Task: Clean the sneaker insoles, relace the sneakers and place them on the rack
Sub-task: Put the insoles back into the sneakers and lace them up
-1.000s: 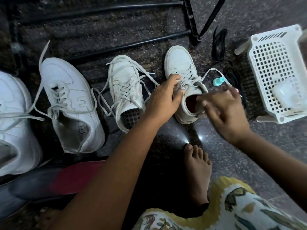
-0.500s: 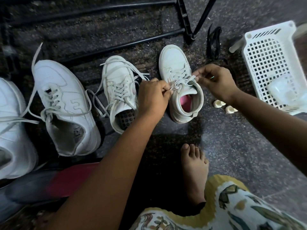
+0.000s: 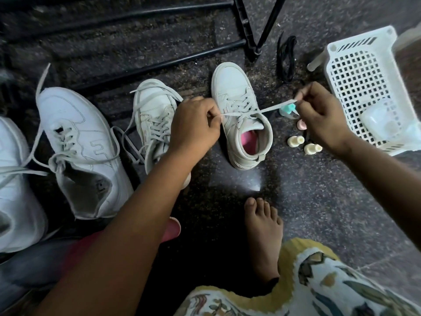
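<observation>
left hand (image 3: 196, 126): pinching one end of the flat white lace (image 3: 273, 107)
right hand (image 3: 319, 115): pinching the other end, holding it taut
small white high-top sneaker (image 3: 237, 92): sitting between both hands, lace crossing over its tongue

The person's 2 forearms are uncovered up to the frame's lower edge, and the left hand (image 3: 196, 126) and right hand (image 3: 319, 112) are bare. 1 bare foot (image 3: 264, 233) shows, its 5 toes with short, plain nails. Over the leg lies a loose printed garment (image 3: 319, 281): cream cloth with teal, brown and ochre shapes (possibly leaves, though the edge of the view blurs them), finished with a mustard-yellow scalloped hem.
</observation>
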`<state>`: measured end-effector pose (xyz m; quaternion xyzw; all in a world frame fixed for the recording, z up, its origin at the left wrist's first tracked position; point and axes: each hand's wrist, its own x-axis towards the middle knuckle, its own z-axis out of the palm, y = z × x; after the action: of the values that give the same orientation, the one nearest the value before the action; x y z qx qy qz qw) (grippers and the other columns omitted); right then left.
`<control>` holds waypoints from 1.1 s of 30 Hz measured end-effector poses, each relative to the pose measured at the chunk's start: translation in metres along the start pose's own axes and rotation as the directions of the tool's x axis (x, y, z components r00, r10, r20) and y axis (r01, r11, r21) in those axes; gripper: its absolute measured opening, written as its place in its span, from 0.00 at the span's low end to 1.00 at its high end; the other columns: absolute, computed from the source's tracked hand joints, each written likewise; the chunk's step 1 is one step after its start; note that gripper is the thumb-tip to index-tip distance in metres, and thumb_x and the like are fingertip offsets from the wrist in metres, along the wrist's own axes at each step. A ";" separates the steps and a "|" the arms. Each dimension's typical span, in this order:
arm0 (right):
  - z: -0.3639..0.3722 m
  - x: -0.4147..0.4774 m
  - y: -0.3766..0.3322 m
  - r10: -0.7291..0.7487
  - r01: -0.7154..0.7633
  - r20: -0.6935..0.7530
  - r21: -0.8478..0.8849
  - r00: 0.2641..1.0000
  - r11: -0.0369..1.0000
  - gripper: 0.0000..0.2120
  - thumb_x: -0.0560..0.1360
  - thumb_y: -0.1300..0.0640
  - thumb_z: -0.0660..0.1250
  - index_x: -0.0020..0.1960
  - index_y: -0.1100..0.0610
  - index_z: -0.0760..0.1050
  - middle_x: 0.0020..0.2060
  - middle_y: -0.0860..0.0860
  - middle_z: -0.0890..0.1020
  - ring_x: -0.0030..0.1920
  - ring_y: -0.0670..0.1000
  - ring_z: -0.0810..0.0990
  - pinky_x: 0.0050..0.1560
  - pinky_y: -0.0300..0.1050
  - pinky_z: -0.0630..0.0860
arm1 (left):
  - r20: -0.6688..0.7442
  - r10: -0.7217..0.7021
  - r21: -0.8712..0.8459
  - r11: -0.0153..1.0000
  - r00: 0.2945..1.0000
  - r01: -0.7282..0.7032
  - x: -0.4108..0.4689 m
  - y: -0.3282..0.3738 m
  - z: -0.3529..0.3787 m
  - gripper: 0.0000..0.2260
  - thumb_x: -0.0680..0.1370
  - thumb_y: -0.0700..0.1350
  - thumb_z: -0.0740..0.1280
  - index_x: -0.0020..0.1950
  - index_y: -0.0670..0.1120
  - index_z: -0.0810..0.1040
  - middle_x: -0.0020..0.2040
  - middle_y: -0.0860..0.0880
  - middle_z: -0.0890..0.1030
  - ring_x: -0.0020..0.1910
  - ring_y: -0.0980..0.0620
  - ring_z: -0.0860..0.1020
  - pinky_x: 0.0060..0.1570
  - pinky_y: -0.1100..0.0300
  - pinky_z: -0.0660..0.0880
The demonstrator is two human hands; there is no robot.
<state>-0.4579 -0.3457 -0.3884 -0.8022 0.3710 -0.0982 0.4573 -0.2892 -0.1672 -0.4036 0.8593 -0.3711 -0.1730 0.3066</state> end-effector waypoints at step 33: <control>-0.013 -0.013 0.015 0.301 -0.303 -0.173 0.010 0.938 0.953 0.13 0.80 0.51 0.60 0.38 0.55 0.72 0.22 0.43 0.75 0.18 0.40 0.64 0.20 0.31 0.59 | 0.088 -0.163 0.394 0.912 0.983 0.116 0.011 -0.009 -0.010 0.04 0.72 0.43 0.64 0.38 0.50 0.75 0.39 0.48 0.81 0.50 0.45 0.77 0.72 0.49 0.47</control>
<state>-0.4806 -0.3498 -0.3909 -0.7281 0.5285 -0.0927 0.4265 -0.2724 -0.1668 -0.4028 0.9153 -0.3533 -0.1685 0.0949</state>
